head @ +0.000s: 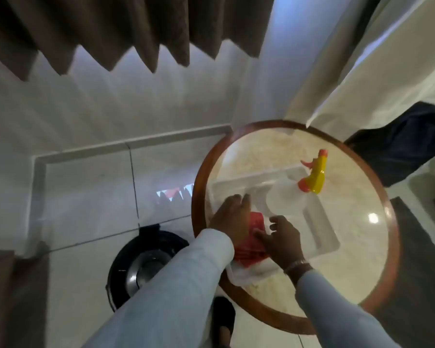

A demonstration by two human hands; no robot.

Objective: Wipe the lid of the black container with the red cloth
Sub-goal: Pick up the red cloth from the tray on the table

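Note:
The red cloth lies crumpled in the near left part of a white plastic tray on the round table. My left hand rests flat over the cloth's left side, fingers stretched toward the tray's far rim. My right hand reaches in from the right, its fingertips pinching the cloth's edge. The black container stands on the floor to the left of the table, below my left sleeve. Its round top has a shiny metal centre, partly hidden by my arm.
A clear spray bottle with a yellow and orange trigger head stands at the tray's far right. The round table has a wooden rim and a pale marbled top. Brown curtains hang behind. Dark fabric lies at the right.

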